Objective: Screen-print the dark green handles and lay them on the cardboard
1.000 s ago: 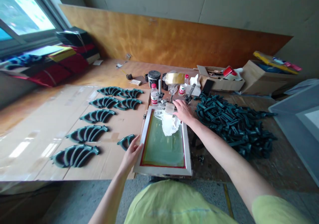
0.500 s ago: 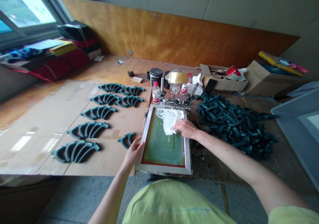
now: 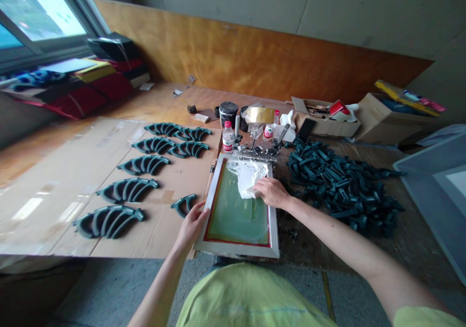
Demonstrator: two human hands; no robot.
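Note:
A framed screen (image 3: 238,222) with green mesh and a pale frame lies in front of me, its far edge at a metal clamp (image 3: 257,153). My left hand (image 3: 192,222) grips the frame's left side, fingers bent against it. Fingers closed, my right hand (image 3: 271,191) holds the right edge of a white, paint-smeared cloth-like piece (image 3: 248,177) on the upper mesh. Dark green curved parts (image 3: 116,220) stand in rows on cardboard to the left, with a small group (image 3: 183,204) beside my left hand.
A large heap of dark green parts (image 3: 342,186) lies to the right, near a grey bin (image 3: 433,171). Behind the clamp stand a red-capped bottle (image 3: 227,137), a black tub (image 3: 228,113) and a gold tape roll (image 3: 259,115). Cardboard boxes (image 3: 374,118) sit at the back right.
The view has shifted slightly. Both hands keep nearly the same places on the frame and the white piece.

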